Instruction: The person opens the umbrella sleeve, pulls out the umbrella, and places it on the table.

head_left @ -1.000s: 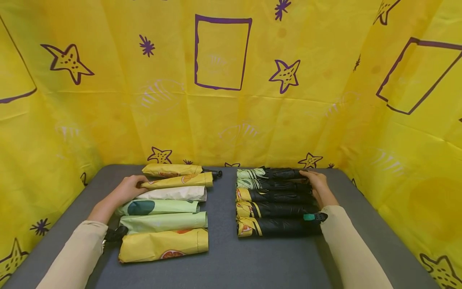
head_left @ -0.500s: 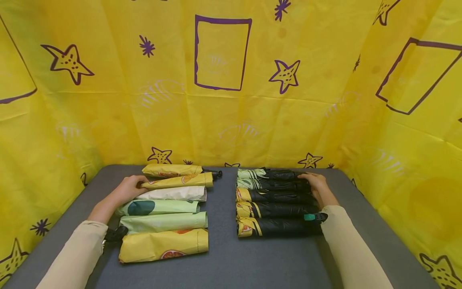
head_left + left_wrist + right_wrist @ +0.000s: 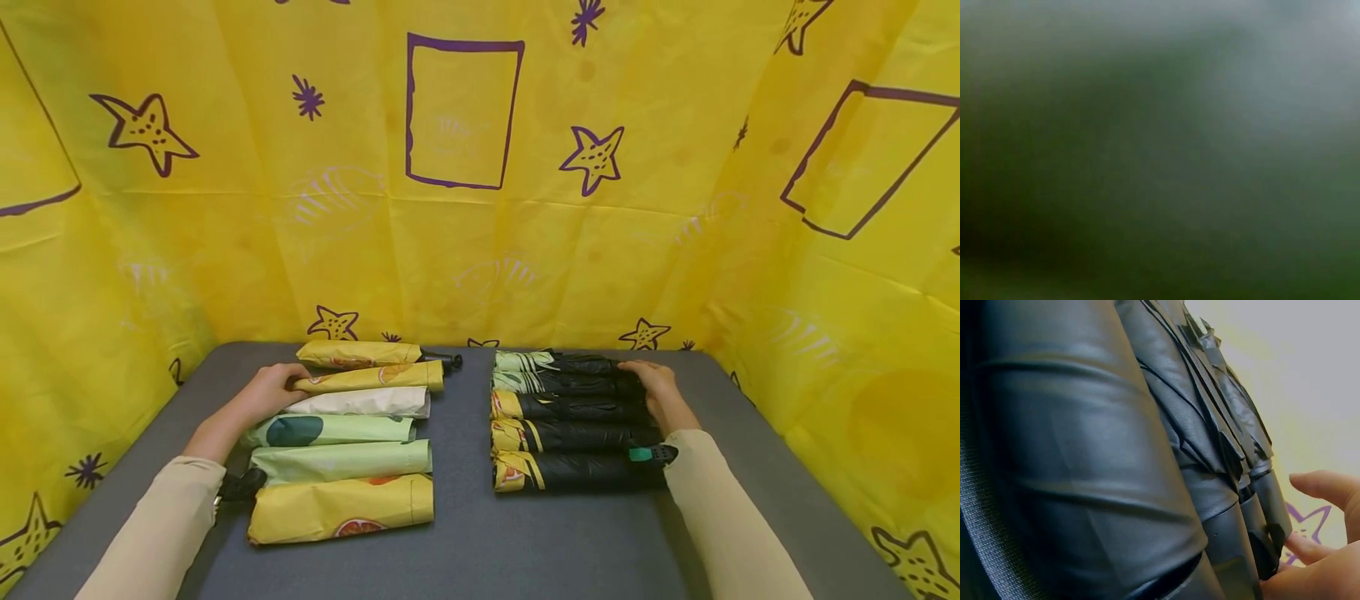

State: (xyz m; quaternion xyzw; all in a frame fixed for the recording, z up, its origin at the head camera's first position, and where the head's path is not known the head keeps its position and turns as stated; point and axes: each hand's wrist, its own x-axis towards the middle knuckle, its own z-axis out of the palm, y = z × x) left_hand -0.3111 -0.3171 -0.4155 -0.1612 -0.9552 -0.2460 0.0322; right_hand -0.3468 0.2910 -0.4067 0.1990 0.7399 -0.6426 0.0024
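Note:
In the head view my left hand (image 3: 264, 395) pinches the left end of a yellow citrus-print umbrella sleeve (image 3: 382, 377), second from the back in the left row. Behind it lies a yellow sleeve (image 3: 360, 353) with an umbrella's black handle (image 3: 452, 362) sticking out. My right hand (image 3: 660, 390) rests loosely at the right ends of the right row, touching the far folded umbrellas. The farthest, a black umbrella (image 3: 585, 364), has a green patterned end. In the right wrist view a finger (image 3: 1319, 485) is raised off a black handle end (image 3: 1272, 500). The left wrist view is a blur.
Nearer in the left row lie a white sleeve (image 3: 360, 402), two green sleeves (image 3: 352, 429) and a yellow sleeve (image 3: 341, 510). Several black umbrellas (image 3: 592, 472) with yellow patterned ends line the right side. A yellow printed curtain (image 3: 480, 250) encloses the grey table (image 3: 465, 550).
My right hand and forearm have shifted slightly left, and the farthest umbrella sits a touch further right. My left hand stays at the yellow sleeve's end.

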